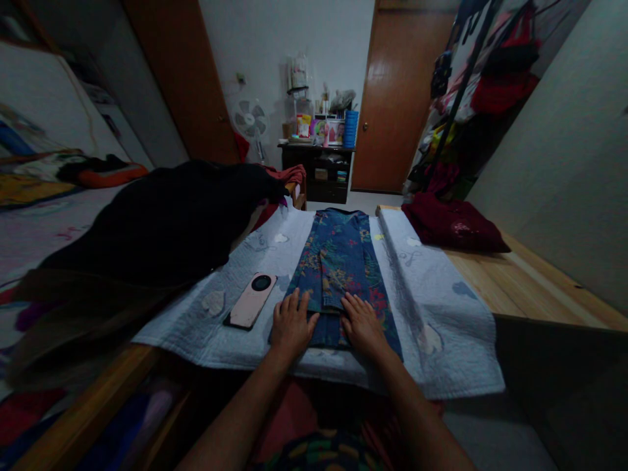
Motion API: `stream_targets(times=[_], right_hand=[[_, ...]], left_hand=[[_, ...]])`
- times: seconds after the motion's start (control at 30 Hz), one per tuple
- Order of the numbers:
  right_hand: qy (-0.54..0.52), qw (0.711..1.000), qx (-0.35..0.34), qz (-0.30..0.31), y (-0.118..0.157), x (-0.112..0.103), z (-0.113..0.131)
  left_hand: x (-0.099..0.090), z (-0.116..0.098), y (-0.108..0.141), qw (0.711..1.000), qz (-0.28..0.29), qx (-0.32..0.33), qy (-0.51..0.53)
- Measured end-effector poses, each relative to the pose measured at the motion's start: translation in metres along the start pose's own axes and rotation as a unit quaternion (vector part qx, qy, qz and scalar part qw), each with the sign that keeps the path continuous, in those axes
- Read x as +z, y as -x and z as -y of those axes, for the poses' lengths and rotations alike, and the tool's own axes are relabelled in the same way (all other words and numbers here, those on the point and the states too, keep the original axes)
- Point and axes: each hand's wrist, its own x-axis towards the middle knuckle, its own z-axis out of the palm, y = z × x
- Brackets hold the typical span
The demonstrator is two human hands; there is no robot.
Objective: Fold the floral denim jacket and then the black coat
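Observation:
A dark blue floral garment [339,265] lies folded into a long rectangle, with what looks like a sleeve laid down its middle. My left hand [293,324] rests flat on the garment's near left part, fingers apart. On the near right part lies my right hand [364,326], also flat, its fingertips by the end of the sleeve-like strip. Neither hand grips anything. Beneath the garment spreads a pale quilted cloth [436,297]. To the left of my left hand is a pink phone [252,304] with a round black camera ring.
A black cloth pile [161,222] covers the bed's edge at left. At right, a folded maroon garment [454,224] sits on a wooden surface [490,288]. Farther back stand a fan [252,119], a loaded dark cabinet [316,157] and a brown door [397,98]; clothes [505,91] hang at right.

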Motion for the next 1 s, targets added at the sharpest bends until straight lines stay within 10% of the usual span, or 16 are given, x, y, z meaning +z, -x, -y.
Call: stream_targets(times=[0.23, 0.57, 1.0], right_hand=[[0.007, 1.000, -0.003, 0.003, -0.001, 0.002, -0.001], [0.009, 1.000, -0.005, -0.001, 0.001, 0.002, -0.001], [0.006, 0.998, -0.056, 0.023, 0.003, -0.001, 0.001]], left_hand=[[-0.004, 0.029, -0.004, 0.998, -0.011, -0.042, -0.040], [-0.006, -0.024, -0.028, 0.980, 0.062, 0.170, 0.086], [0.012, -0.024, -0.022, 0.972, 0.127, 0.158, 0.120]])
